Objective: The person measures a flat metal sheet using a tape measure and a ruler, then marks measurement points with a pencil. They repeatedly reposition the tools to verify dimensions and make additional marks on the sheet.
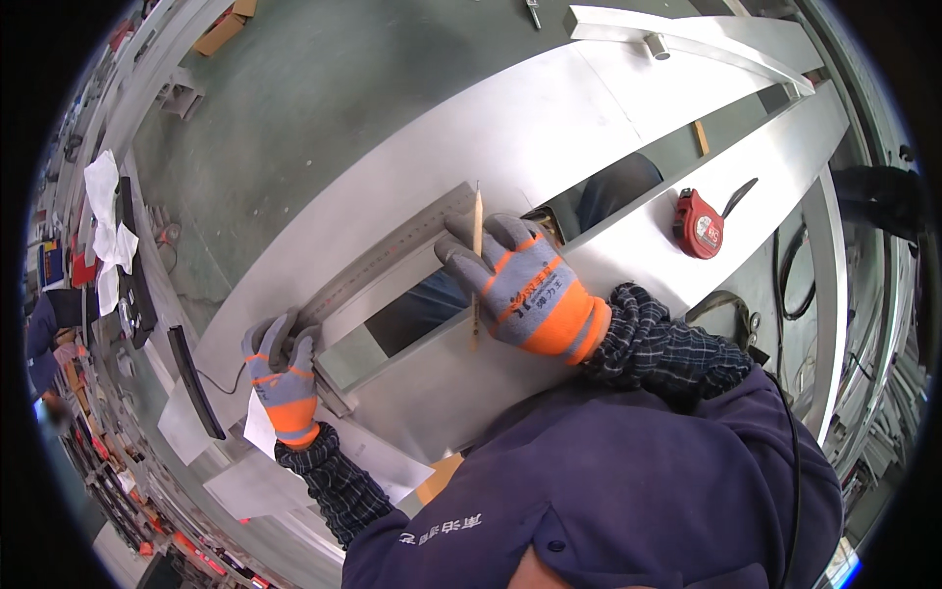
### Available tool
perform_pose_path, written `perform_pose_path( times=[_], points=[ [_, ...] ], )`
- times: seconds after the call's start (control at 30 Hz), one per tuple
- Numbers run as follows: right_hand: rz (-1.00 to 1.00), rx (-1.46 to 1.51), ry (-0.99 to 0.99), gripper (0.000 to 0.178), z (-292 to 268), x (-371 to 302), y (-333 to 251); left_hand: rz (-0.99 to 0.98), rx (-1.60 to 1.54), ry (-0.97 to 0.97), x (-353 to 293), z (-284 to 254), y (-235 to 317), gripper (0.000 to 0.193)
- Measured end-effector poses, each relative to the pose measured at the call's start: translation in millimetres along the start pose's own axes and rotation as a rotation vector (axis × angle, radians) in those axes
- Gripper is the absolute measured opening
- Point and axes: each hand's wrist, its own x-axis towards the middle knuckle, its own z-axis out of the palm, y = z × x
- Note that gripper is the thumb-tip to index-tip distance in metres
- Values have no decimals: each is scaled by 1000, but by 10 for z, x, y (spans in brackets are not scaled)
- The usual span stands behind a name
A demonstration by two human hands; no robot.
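My left hand (pixel 283 375), in a grey and orange work glove, is closed around the left end of a steel try square (pixel 378 263). The square's marked blade lies slantwise along a pale metal plate (pixel 432 147). A wooden pencil (pixel 478 221) sits between the fingers of my right hand (pixel 538 292), gloved alike, its sharp tip pointing away from me. That hand rests over the metal frame's opening, by the blade's right end; its fingertips are partly hidden.
A red tape measure (pixel 699 226) lies on the broad metal bar (pixel 628 260) to the right. A curved metal bar (pixel 687 44) rests at the far right. Black strip (pixel 194 383) and white paper (pixel 363 456) are at the left. A cable (pixel 785 270) hangs at the right.
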Motion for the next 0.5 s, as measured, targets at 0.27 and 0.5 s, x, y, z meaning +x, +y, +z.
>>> perform_pose_path(
  times=[0.27, 0.5],
  points=[
    [-16, -48, -22, 70, -54, 32, -46, 91, 164, 59, 18, 0, 84, 32],
    [-61, -101, 47, 60, 12, 70, -65, 160, 230, 70, -7, -4, -29, 32]
  ],
)
